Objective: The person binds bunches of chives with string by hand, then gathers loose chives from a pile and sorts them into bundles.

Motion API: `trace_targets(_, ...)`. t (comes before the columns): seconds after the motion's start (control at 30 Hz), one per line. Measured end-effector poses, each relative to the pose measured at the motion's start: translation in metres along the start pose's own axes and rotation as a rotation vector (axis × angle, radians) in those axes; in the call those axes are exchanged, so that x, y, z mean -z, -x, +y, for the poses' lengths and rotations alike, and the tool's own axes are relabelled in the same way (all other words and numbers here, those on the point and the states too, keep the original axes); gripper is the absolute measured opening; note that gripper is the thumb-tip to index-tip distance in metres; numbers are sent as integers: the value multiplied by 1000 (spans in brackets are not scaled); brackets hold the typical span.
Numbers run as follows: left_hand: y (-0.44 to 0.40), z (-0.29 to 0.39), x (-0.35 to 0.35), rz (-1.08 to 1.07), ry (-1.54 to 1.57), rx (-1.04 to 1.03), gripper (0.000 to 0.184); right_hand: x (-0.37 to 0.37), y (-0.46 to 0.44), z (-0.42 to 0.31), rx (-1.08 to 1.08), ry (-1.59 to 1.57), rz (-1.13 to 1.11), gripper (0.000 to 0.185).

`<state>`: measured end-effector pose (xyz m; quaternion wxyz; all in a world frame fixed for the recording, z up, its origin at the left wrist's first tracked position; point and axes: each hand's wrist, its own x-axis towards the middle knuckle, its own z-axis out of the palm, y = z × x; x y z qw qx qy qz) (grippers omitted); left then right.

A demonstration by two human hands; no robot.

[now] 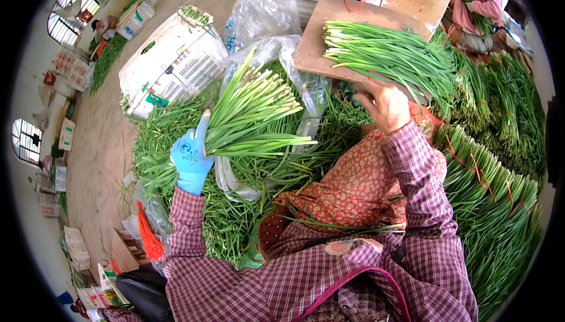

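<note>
My left hand (193, 150), in a blue glove, is closed around a loose bunch of garlic chives (250, 110), pale cut ends pointing up and to the right. My right hand (385, 107) is bare, at the lower edge of a brown board (315, 45). Its fingers are curled together; whatever may be between them is hidden. On the board, just above this hand, lies a neat pile of garlic chives (385, 54), white ends to the left and green tips to the right. A patterned red cloth (353, 175) covers my lap.
Loose green leaves (229, 228) are heaped before me around a clear plastic bag (259, 16). A white crate (173, 60) leans at the left. Tied bundles (488, 192) are stacked at the right. Red ties (149, 233) hang at lower left. Another person's pink sleeve (485, 1) shows at top right.
</note>
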<state>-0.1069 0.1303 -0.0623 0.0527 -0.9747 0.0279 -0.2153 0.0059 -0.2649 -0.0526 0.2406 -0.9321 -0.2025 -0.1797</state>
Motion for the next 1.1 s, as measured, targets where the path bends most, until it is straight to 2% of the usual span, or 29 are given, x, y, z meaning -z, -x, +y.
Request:
trace_targets(0.07,-2,4,0,19,-9,-42,98,6,-16,-34,143,-190,143,13)
trace_targets(0.23,-8,14,6,-16,-45,-95,92,-16,-35,-84,391,-204,4,12)
trace_targets(0.33,-11,15,4,19,-20,-141,94,-36,-36,-91,475,-203,32,14)
trace_targets(0.43,-10,14,-1,31,-8,-167,98,-45,-29,-90,425,-216,14,13)
trace_targets(0.5,-10,13,-5,29,-8,-173,98,-55,-25,-80,437,-202,77,13)
trace_targets(0.57,-6,10,-8,45,-17,-194,94,-59,-22,-58,218,5,59,16)
trace_targets(0.63,-2,6,-8,27,-2,-153,92,-63,-16,-14,252,179,184,15)
trace_targets(0.7,3,2,-8,13,11,-111,90,-46,-13,10,-92,344,-199,18)
trace_targets(0.73,4,1,-6,-18,6,-99,88,-37,-11,17,-27,333,-236,30)
trace_targets(0.77,4,1,-5,-50,1,-90,85,-36,-12,18,-29,334,-236,30)
trace_targets(0.83,2,5,-7,-29,35,-124,88,-17,-20,-15,149,103,47,42)
trace_targets(0.9,-1,9,-8,-1,67,-161,92,-31,-33,-35,221,-98,63,52)
trace_targets(0.97,-4,15,-7,-26,86,-212,99,-45,-40,-59,338,-92,132,62)
trace_targets(1.03,-5,23,-3,-45,84,-217,105,-42,-49,-84,143,-192,-392,65)
trace_targets(1.07,-6,25,-2,-40,89,-233,104,-59,-47,-82,210,-275,-304,64)
trace_targets(1.1,-6,26,-2,-34,95,-250,104,-63,-47,-82,162,-272,-346,63)
